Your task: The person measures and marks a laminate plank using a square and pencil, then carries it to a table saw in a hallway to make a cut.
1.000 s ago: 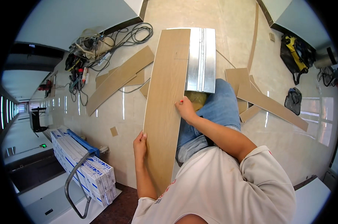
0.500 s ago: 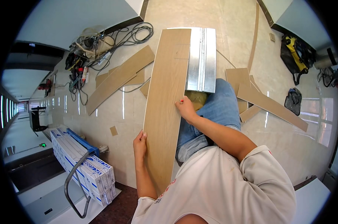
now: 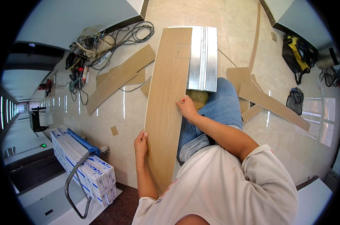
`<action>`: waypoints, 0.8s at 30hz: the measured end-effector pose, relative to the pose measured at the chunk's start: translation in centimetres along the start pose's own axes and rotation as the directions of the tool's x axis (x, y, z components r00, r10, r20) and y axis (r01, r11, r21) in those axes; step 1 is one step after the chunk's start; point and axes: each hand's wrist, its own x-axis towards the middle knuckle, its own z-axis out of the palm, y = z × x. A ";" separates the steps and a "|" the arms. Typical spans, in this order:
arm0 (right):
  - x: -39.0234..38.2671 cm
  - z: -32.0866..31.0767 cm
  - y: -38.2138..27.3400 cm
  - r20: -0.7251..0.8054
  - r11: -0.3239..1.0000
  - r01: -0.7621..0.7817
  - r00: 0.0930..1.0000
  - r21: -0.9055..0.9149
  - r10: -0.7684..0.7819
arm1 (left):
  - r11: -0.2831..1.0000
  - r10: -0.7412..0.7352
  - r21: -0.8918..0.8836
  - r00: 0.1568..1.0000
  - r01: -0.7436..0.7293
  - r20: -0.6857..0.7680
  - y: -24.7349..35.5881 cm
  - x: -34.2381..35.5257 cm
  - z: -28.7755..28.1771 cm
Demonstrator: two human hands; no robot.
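A long wood-grain floor plank [image 3: 168, 78] reaches from my lap outward, partly over a silver metal platform [image 3: 209, 60]. Thin drawn lines form a small rectangular outline near the plank's far right corner. My left hand [image 3: 140, 145] is closed on the plank's left edge, thumb on top. At the right edge, my right hand [image 3: 187, 108] rests on the plank, fingers pinched around a red-ended pencil [image 3: 183, 99]. Most of the pencil is hidden by the fingers.
Loose plank offcuts [image 3: 125, 77] lie to the left, and more plank pieces [image 3: 271, 105] to the right. Cables [image 3: 140, 33] and tools sit at far left. Stacked cartons [image 3: 87, 165] with a metal-tube handle stand near left. A black-yellow bag [image 3: 297, 52] is at far right.
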 end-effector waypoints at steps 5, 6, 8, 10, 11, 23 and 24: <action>0.1 0.0 0.1 0.007 1.000 -0.025 1.000 -0.015 0.025 | 1.000 -0.003 0.012 1.000 0.003 0.014 0.9 -0.4 0.2; 0.0 0.0 0.0 0.007 1.000 -0.025 1.000 -0.015 0.025 | 1.000 -0.003 0.013 1.000 0.003 0.014 0.8 -0.4 0.2; 0.0 0.0 -0.1 0.001 0.999 -0.026 1.000 -0.031 0.026 | 0.999 -0.004 0.033 1.000 0.004 -0.009 0.8 -0.5 0.2; -0.2 -0.1 -0.3 0.001 0.999 -0.024 1.000 -0.022 0.024 | 1.000 -0.011 0.023 1.000 0.011 0.008 1.1 -0.6 0.3; -0.3 -0.2 -0.4 0.000 1.000 -0.019 1.000 -0.012 0.019 | 1.000 -0.016 0.012 1.000 0.016 0.024 1.3 -0.7 0.3; 0.4 0.2 0.7 -0.008 1.000 -0.019 1.000 -0.005 0.019 | 1.000 -0.008 -0.012 1.000 0.008 0.009 1.4 -0.7 0.6; 0.4 0.2 0.7 -0.007 1.000 -0.020 1.000 -0.004 0.020 | 1.000 -0.008 -0.012 1.000 0.008 0.008 1.4 -0.7 0.6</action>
